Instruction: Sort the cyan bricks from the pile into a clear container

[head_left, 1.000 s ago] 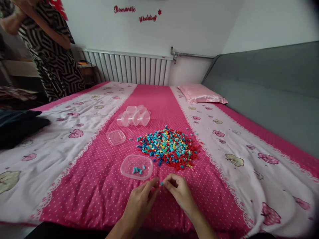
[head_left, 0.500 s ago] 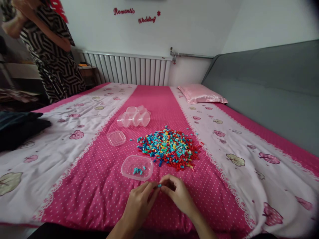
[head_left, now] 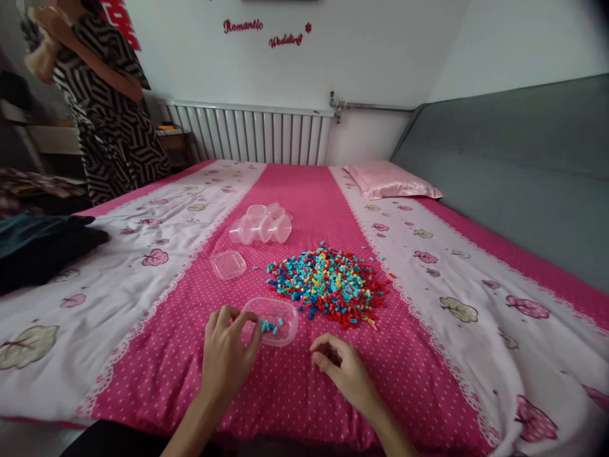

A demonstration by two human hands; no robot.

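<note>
My left hand (head_left: 226, 349) is over the left rim of a clear plastic tub (head_left: 291, 337), its thumb and index fingertip close together. A small light blue block seems to be at those fingertips, hard to tell from the several light blue blocks (head_left: 271, 328) lying in the tub. To the right of the tub, my right hand (head_left: 346, 371) rests loosely curled above the pink sheet, with a gap between thumb and fingers and nothing visible in it. Beyond it spreads a big pile of small mixed-colour blocks (head_left: 328, 279), mostly blue, red and yellow.
A clear lid (head_left: 229, 265) lies left of the pile. Several nested clear tubs (head_left: 261, 227) lie on their side behind it. A pink pillow (head_left: 391, 180) is at the far right, dark folded clothes (head_left: 42, 249) at the left. Another person (head_left: 107, 101) stands at the back left.
My hands were together, holding a small light blue block between their fingertips. They have parted: my left hand moved left to the tub, while my right hand stayed near its place and its fingers loosened.
</note>
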